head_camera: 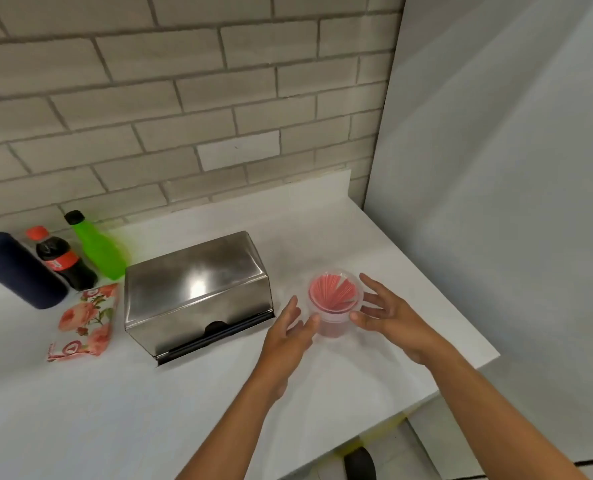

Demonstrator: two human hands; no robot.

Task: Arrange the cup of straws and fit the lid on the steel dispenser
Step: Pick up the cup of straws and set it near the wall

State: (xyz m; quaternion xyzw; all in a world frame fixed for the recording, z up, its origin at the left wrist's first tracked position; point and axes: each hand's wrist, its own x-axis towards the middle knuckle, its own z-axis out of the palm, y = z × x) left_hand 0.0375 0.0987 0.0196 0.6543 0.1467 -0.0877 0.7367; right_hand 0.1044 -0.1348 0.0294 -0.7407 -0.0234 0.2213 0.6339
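Observation:
A clear plastic cup [334, 308] full of pink-red straws stands upright on the white counter [149, 403], right of the steel dispenser [198, 289]. The dispenser is a shiny box whose steel lid sits over its top, with a dark slot along its front. My left hand [289, 336] is at the cup's left side, fingers spread, fingertips touching or nearly touching it. My right hand [388, 315] is at the cup's right side, fingers apart, its thumb against the cup wall. Neither hand is closed around the cup.
At the back left stand a dark blue cylinder [18, 270], a cola bottle [63, 261] and a green bottle [97, 247]. A floral packet [85, 322] lies left of the dispenser. A brick wall runs behind the counter; the counter's edge falls away at the right.

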